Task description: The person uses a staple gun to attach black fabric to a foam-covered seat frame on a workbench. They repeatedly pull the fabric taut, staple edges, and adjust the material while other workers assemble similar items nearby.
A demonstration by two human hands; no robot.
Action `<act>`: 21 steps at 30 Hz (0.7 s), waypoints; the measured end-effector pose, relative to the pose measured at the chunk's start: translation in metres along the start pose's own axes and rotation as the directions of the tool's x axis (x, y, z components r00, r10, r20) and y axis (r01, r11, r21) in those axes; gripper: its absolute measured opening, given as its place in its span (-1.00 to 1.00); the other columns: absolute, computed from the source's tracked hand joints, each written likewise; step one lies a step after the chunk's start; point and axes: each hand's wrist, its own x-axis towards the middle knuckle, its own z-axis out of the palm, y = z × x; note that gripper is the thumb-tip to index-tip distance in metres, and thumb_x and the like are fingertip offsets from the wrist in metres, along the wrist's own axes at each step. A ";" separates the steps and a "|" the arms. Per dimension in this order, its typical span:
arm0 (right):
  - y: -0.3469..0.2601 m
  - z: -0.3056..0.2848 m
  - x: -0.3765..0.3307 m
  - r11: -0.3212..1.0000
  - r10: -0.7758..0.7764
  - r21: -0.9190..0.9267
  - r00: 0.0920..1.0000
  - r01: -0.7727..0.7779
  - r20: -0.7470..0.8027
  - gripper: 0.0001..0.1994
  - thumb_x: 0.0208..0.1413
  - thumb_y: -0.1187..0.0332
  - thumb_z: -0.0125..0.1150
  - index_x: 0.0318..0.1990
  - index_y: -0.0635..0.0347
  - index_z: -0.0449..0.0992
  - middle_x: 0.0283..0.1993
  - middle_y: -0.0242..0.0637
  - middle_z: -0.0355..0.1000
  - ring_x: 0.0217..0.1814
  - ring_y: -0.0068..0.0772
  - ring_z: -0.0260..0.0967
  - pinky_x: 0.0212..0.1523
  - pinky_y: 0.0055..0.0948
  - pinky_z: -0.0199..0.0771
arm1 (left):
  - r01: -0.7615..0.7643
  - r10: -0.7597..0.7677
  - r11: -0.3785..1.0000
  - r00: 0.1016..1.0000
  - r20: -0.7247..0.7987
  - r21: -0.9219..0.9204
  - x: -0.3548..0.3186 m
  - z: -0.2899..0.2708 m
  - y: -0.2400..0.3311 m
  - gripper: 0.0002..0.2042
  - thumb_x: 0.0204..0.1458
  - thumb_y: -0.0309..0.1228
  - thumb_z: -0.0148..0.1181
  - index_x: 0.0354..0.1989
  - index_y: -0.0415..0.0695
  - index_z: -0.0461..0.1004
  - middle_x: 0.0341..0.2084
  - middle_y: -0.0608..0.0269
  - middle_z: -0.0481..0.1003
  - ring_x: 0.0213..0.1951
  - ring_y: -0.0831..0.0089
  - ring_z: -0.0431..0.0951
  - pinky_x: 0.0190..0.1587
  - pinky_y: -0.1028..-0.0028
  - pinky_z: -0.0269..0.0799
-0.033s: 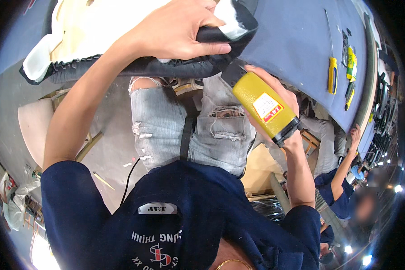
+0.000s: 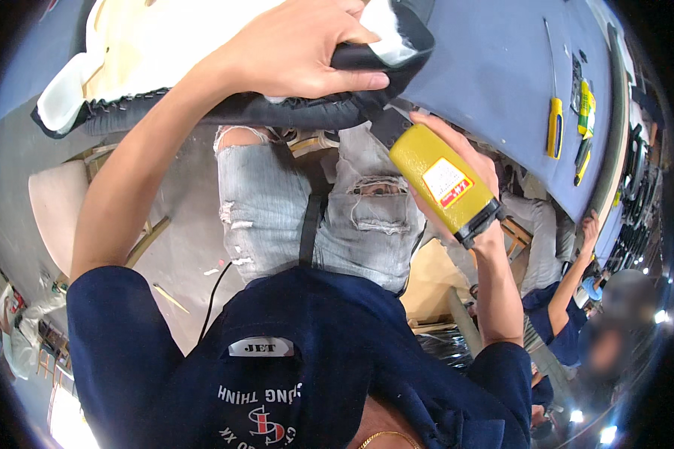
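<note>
**Black-covered panel (image 2: pixel 138 52), gripped near its corner**

It overhangs a blue-grey table (image 2: pixel 487 56); the glossy cover (image 2: pixel 314 116) puckers around soft white padding (image 2: pixel 392 51). The left hand (image 2: pixel 296 56) clamps thumb and fingers on the cover, apparently keeping it folded. The right hand (image 2: pixel 478 156) wraps its fingers around a grainy yellow tool (image 2: pixel 421 159), nose angled toward the cover, presumably for aim. Rightward: 1 slender screwdriver (image 2: pixel 554 129).

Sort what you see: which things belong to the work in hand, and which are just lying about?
In the work:
black cover, gripped by the left hand
yellow handheld tool, in the right hand
pale board

Lying about on the blue table:
yellow-handled screwdriver
yellow-green item, kind unclear
black-and-yellow tool
</note>
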 end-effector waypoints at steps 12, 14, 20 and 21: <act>-0.011 0.007 0.019 0.995 -0.101 0.023 0.995 0.101 0.012 -0.27 -0.11 0.30 0.44 0.32 0.17 0.40 0.24 -0.04 0.50 0.23 0.01 0.53 0.22 -0.23 0.49 | -0.044 0.044 0.999 0.999 -0.016 0.032 -0.003 0.012 -0.004 -0.65 0.11 -0.14 0.38 -0.47 -0.17 0.48 -0.40 0.12 0.44 -0.21 0.11 0.39 0.00 0.22 0.25; -0.017 0.002 0.018 0.996 -0.084 0.015 0.996 0.084 0.024 -0.28 -0.10 0.33 0.41 0.32 0.15 0.39 0.22 -0.06 0.51 0.19 0.02 0.54 0.19 -0.21 0.51 | -0.036 0.039 0.996 0.999 -0.037 0.077 -0.004 0.013 -0.004 -0.68 0.10 -0.13 0.40 -0.37 -0.18 0.58 -0.30 0.16 0.49 -0.13 0.14 0.39 0.09 0.24 0.27; -0.026 0.005 0.008 0.997 0.019 0.068 1.000 -0.021 0.025 -0.30 -0.10 0.52 0.25 0.33 0.27 0.37 0.21 -0.12 0.51 0.16 -0.29 0.51 0.29 -0.31 0.38 | -0.003 0.014 0.989 0.997 -0.076 0.148 -0.005 0.016 -0.003 -0.63 0.09 -0.05 0.40 -0.36 -0.17 0.60 -0.32 0.16 0.50 -0.13 0.15 0.41 0.07 0.24 0.29; -0.025 0.006 0.009 0.999 0.013 0.048 1.000 -0.014 0.022 -0.32 -0.09 0.52 0.25 0.33 0.27 0.37 0.21 -0.12 0.51 0.16 -0.28 0.51 0.29 -0.31 0.39 | -0.007 0.017 0.989 0.998 -0.067 0.144 -0.004 0.016 -0.004 -0.62 0.09 -0.04 0.40 -0.36 -0.16 0.60 -0.31 0.16 0.50 -0.12 0.16 0.41 0.07 0.25 0.29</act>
